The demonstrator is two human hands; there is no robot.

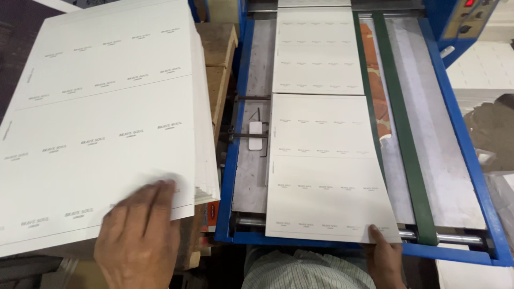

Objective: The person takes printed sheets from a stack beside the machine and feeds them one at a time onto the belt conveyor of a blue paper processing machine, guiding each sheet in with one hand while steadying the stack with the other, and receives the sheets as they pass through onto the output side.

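Note:
My left hand [138,238] lies flat, fingers spread, on the near corner of the top sheet of a tall stack of white printed sheets [101,118] at my left. My right hand [384,258] touches the near right corner of a white printed sheet [326,166] that lies on the blue-framed machine bed [455,128]. Beyond it a second printed sheet [317,53] lies further up the bed. Both sheets carry rows of small grey print.
A green belt [404,134] runs lengthwise along the bed, right of the sheets, and a metal roller [455,237] crosses its near end. Wooden blocks [218,59] stand between the stack and the machine. More white sheets [482,69] are stacked at the far right.

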